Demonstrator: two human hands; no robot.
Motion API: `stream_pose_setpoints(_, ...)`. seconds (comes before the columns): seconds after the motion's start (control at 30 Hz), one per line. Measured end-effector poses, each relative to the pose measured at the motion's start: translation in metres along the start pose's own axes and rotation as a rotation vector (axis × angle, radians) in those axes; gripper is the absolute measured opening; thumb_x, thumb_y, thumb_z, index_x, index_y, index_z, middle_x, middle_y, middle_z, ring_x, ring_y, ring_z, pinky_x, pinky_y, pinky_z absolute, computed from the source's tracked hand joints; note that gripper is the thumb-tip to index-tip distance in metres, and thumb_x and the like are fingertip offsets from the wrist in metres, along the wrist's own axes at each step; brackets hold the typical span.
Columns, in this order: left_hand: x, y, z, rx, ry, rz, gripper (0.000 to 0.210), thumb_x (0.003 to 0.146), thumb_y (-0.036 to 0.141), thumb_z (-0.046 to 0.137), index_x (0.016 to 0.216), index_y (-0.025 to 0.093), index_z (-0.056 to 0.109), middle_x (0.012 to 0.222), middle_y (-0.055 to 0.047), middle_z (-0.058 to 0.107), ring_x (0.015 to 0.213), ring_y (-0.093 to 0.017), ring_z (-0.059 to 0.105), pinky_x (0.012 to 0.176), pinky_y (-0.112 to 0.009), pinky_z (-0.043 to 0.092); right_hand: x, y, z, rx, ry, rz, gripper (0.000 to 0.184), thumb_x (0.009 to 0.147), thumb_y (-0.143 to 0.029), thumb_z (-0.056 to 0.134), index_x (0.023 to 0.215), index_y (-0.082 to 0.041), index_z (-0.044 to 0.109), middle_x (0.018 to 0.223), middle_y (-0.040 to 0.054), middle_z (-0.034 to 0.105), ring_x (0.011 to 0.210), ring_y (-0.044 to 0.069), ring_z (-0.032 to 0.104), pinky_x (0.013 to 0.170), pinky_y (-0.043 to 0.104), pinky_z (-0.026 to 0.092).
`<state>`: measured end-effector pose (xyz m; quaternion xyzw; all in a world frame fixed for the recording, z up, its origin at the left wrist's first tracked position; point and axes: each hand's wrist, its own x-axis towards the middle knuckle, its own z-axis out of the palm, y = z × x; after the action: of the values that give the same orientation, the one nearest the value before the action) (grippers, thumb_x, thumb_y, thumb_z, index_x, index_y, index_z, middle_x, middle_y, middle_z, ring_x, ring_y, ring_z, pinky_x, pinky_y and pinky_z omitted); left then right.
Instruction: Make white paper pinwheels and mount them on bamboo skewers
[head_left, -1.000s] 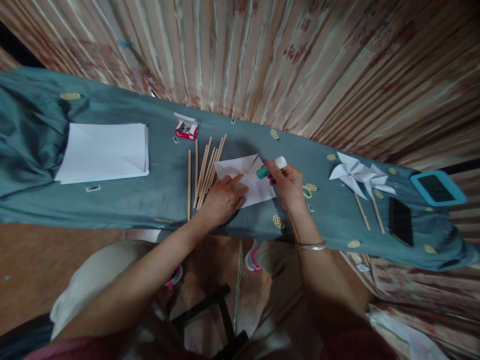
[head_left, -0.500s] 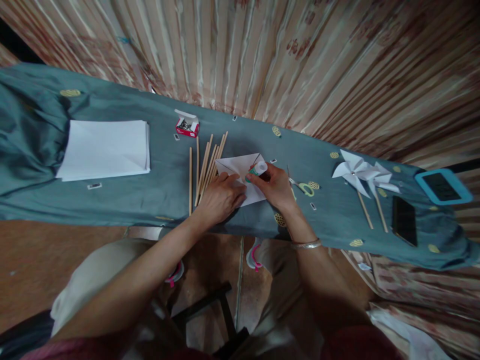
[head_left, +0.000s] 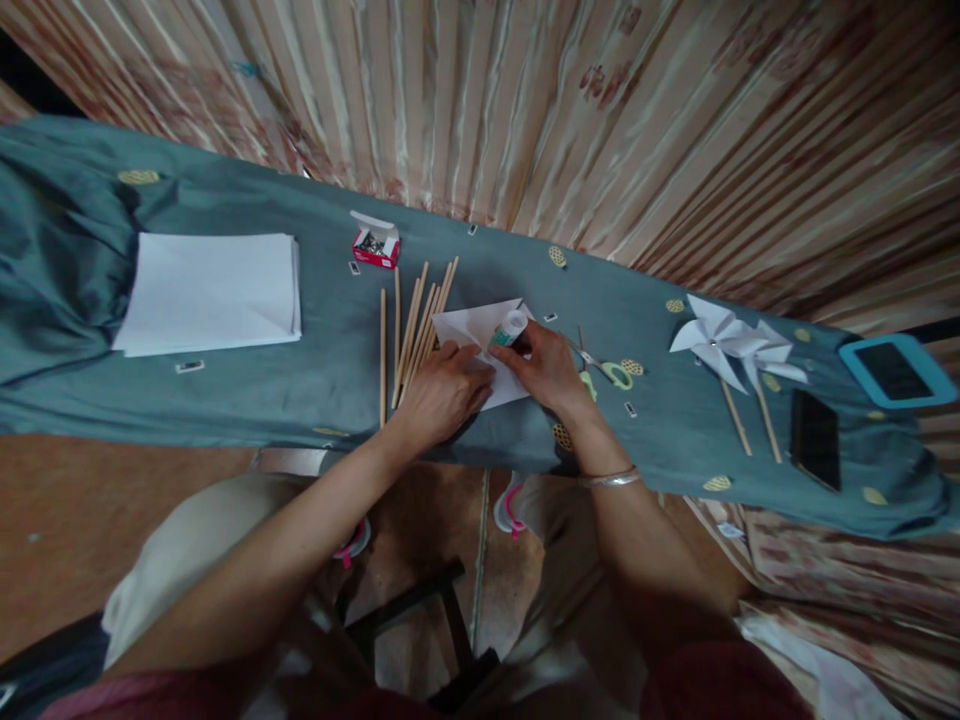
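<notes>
A square of white paper (head_left: pixel 501 396) with cut slits lies on the cloth in front of me. My left hand (head_left: pixel 442 390) holds it down, with fingertips pressed on its middle and the thumb bent near its lower edge. Above the paper, my right hand (head_left: pixel 546 365) grips a glue stick (head_left: pixel 511 326), a white and green tube, tilted with its lower end down at the paper near my left fingertips. That lower end is mostly hidden by the fingers. Scissors (head_left: pixel 616 375) with light green handles lie just right of my right hand.
Several wooden sticks (head_left: pixel 411 330) lie left of the paper, below an open red box (head_left: pixel 376 242) of small metal pieces. A paper stack (head_left: pixel 214 293) is at left. Two paper pinwheels (head_left: pixel 712 335), a phone (head_left: pixel 815 440) and a blue-framed tablet (head_left: pixel 897 370) lie at right.
The glue stick in my right hand has shifted slightly left and up over the paper and stands more upright. My left hand stays in place on the paper.
</notes>
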<state>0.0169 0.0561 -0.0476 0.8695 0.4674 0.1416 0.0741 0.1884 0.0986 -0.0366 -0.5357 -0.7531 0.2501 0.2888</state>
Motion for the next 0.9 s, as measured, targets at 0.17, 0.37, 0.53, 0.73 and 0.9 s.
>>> stream_pose_setpoints(0.17, 0.000, 0.000, 0.001, -0.014, -0.012, -0.012, 0.030, 0.095, 0.031, 0.046, 0.107, 0.016, 0.069, 0.121, -0.015, 0.059, 0.103, -0.029, 0.050, 0.090, -0.042, 0.043, 0.003, -0.001, 0.003, -0.016, 0.014, 0.005, 0.017, 0.084, -0.037, 0.064, 0.090, -0.022, 0.064, 0.075, 0.0020, 0.068, 0.067, 0.019, 0.060, 0.065, 0.030, 0.043)
stream_pose_setpoints(0.37, 0.000, 0.000, 0.002, -0.022, 0.006, -0.013, 0.028, 0.094, 0.030, 0.048, 0.105, 0.016, 0.070, 0.118, -0.014, 0.060, 0.100, -0.028, 0.051, 0.089, -0.041, 0.044, 0.005, -0.002, 0.004, -0.049, 0.033, 0.011, 0.019, 0.083, -0.035, 0.064, 0.094, -0.019, 0.065, 0.078, 0.0041, 0.068, 0.068, 0.020, 0.060, 0.063, 0.030, 0.040)
stream_pose_setpoints(0.53, 0.000, 0.000, 0.001, -0.020, -0.016, -0.019, 0.028, 0.094, 0.030, 0.048, 0.106, 0.016, 0.070, 0.119, -0.013, 0.060, 0.101, -0.028, 0.051, 0.089, -0.041, 0.044, 0.007, -0.003, 0.005, -0.080, 0.059, 0.031, 0.019, 0.082, -0.032, 0.066, 0.093, -0.017, 0.065, 0.076, 0.0040, 0.068, 0.066, 0.019, 0.060, 0.062, 0.030, 0.039)
stream_pose_setpoints(0.73, -0.001, -0.001, 0.002, -0.020, -0.003, -0.014, 0.028, 0.094, 0.030, 0.048, 0.104, 0.017, 0.070, 0.121, -0.014, 0.059, 0.102, -0.029, 0.051, 0.088, -0.042, 0.045, 0.010, -0.004, 0.005, -0.146, 0.071, 0.075, 0.018, 0.081, -0.031, 0.066, 0.089, -0.015, 0.064, 0.076, 0.0059, 0.070, 0.068, 0.022, 0.064, 0.063, 0.031, 0.043)
stream_pose_setpoints(0.9, -0.001, -0.001, 0.002, -0.024, -0.010, -0.020, 0.029, 0.094, 0.031, 0.048, 0.106, 0.016, 0.071, 0.125, -0.014, 0.058, 0.104, -0.029, 0.051, 0.091, -0.043, 0.045, 0.012, -0.002, 0.003, -0.137, 0.090, 0.103, 0.017, 0.079, -0.033, 0.066, 0.084, -0.017, 0.063, 0.075, 0.0057, 0.070, 0.068, 0.022, 0.065, 0.063, 0.032, 0.044)
